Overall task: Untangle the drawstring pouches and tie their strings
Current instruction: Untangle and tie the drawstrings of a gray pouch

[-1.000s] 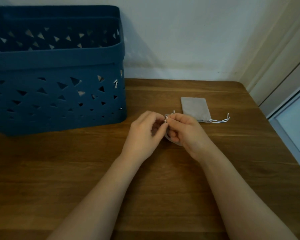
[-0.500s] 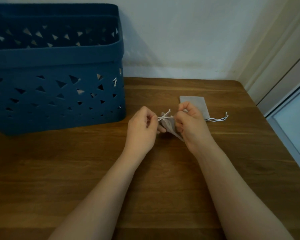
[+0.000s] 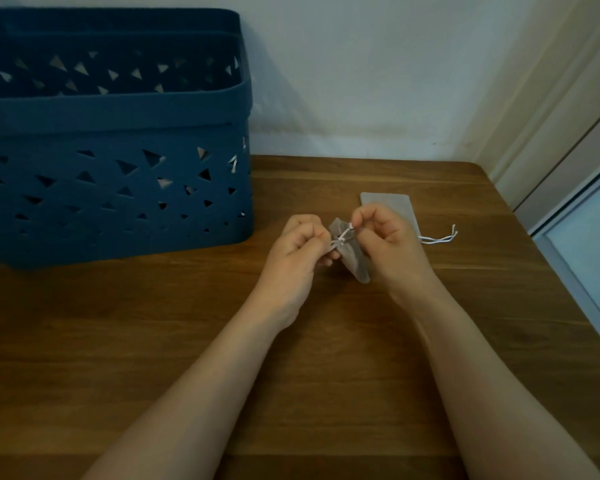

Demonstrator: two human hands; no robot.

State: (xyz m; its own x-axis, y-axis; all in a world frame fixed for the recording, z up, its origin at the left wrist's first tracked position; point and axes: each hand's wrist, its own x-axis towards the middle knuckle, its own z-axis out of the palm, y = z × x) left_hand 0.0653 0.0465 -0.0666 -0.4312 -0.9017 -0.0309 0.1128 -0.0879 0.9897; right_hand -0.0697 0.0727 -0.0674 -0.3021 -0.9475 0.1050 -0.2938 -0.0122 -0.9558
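Fingers (image 3: 368, 216) of the right hand (image 3: 392, 244) curl and pinch one end of a white string (image 3: 343, 235) at the centre of the frame, while the left hand (image 3: 297, 251) pinches the other end, the string drawn between them over a knot. Largest in view, the wooden table (image 3: 187, 323) fills the lower frame. A dark blue basket (image 3: 118, 188) with triangular cut-outs stands at the upper left, against the wall. Behind the right hand, a flat grey pouch (image 3: 392, 202) lies on the table, its white cords (image 3: 437, 239) trailing right. Between the hands hangs the small grey pouch (image 3: 355, 261), gathered at its neck, held just above the table.
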